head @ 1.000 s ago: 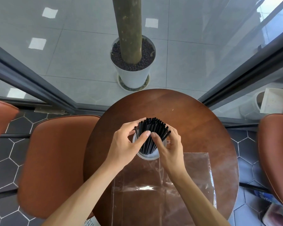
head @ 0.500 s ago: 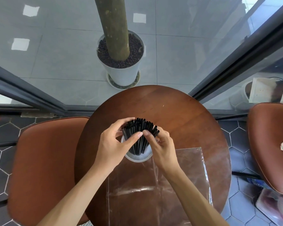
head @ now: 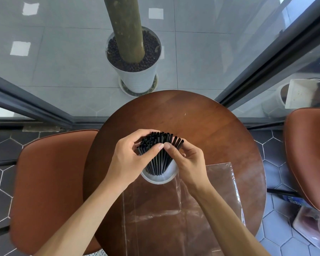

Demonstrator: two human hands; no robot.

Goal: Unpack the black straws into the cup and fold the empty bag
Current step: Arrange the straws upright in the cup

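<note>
Bundle of thin black plastic straws (head: pixel 160 154) standing in a small white round cup (head: pixel 158 179) near the middle of a round dark-brown wooden table (head: pixel 211 130). The straws fan outward at their open tops and converge inside the cup. The person's left hand (head: pixel 129 159) and right hand (head: pixel 187 163) enclose the bundle from either side, fingers (head: pixel 148 132) curled round the upper ends and both thumbs meeting on its near face; each hand grasps the straws.

The step in hand appears to be settling the bundle. To do it well, the hands should squeeze the fan inward evenly, let the lower ends seat on the cup's base, and ease off gradually, since a light cup bearing tall straws would probably tip under a sideways push.

The empty clear plastic bag (head: pixel 201 209) lies flat and creased on the table, between the cup and the person, its far edge at the cup's base; folding is not yet begun.

Surroundings: brown leather-like chair seats (head: pixel 50 182) left and right of the table, dark hexagonal floor tiles (head: pixel 0 185), and beyond a glazed corner a white ribbed planter (head: pixel 137 80) holding a thick trunk.
</note>
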